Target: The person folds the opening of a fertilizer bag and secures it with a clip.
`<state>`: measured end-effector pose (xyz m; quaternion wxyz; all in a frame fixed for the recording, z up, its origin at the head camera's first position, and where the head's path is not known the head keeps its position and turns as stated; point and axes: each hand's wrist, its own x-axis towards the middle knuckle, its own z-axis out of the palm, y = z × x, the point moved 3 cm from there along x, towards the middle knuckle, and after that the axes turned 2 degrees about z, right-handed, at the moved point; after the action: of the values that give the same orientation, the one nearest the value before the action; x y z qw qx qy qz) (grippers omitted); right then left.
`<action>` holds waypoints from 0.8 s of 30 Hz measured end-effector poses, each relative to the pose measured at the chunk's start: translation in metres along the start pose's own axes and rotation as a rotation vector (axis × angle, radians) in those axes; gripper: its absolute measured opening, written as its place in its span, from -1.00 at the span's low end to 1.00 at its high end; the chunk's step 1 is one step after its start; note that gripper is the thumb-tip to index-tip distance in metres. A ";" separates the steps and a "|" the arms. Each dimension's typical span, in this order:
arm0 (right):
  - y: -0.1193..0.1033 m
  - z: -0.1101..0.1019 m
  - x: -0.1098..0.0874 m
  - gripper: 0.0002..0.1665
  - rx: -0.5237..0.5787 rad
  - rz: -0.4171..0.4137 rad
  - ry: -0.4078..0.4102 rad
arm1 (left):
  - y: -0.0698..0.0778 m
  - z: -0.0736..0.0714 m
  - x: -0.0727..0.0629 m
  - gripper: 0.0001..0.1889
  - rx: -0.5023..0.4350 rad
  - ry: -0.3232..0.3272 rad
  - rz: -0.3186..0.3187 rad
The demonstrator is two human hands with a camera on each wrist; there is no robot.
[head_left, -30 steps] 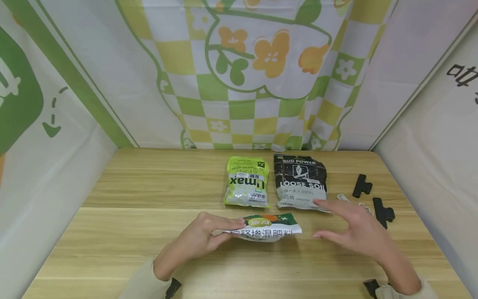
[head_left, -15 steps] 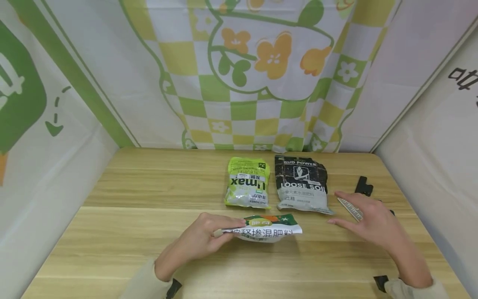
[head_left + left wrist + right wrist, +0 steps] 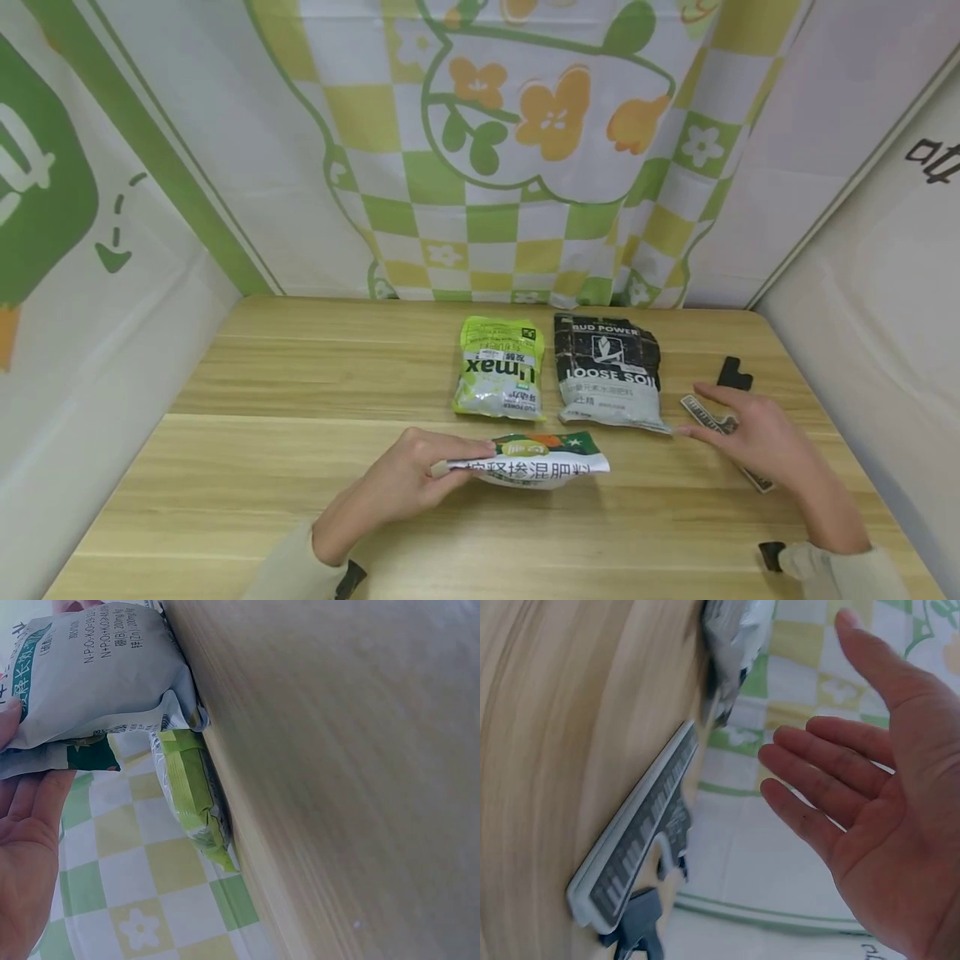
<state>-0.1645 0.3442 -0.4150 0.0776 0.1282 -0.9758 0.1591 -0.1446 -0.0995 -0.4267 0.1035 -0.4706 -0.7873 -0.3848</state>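
My left hand (image 3: pixel 405 475) pinches the left end of a white fertilizer bag (image 3: pixel 536 468) with a green and orange top, thumb underneath and fingers above in the head view. The bag stands upright on the table; the left wrist view shows its full, printed side (image 3: pixel 112 667). At the right, my right hand (image 3: pixel 772 442) hovers over a long grey-and-white printed bag clip (image 3: pixel 697 410), fingers apart and holding nothing. In the right wrist view the palm is turned to the camera, and the clip (image 3: pixel 641 832) lies apart from the fingers.
A lime-green Umax bag (image 3: pixel 498 367) and a black-and-grey Loose Soil bag (image 3: pixel 609 375) lie behind the held bag. One black clip (image 3: pixel 735 375) lies beyond the right hand. A dark clip (image 3: pixel 639 922) shows beside the printed one. A checkered curtain (image 3: pixel 487 221) hangs behind the table.
My right hand has moved right, from the Loose Soil bag's lower corner to over the printed clip, covering the nearer black clip in the head view. The left hand keeps its grip, nearly still.
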 end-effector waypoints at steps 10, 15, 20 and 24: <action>0.027 0.011 0.002 -0.15 -0.041 0.139 -0.178 | 0.000 0.000 -0.001 -0.67 -0.003 -0.002 -0.005; 0.038 0.016 0.003 -0.18 -0.052 0.164 -0.205 | 0.000 0.001 -0.001 -0.67 -0.011 -0.006 -0.014; 0.047 0.018 0.002 -0.24 -0.052 0.186 -0.230 | 0.000 0.001 0.000 -0.67 -0.021 -0.011 -0.026; 0.051 0.018 0.002 -0.35 -0.048 0.190 -0.237 | 0.000 0.000 0.000 -0.67 -0.021 -0.013 -0.031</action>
<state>-0.1829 0.3848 -0.4463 -0.0505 0.0515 -0.9894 0.1262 -0.1447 -0.0993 -0.4270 0.0877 -0.4619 -0.7910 -0.3915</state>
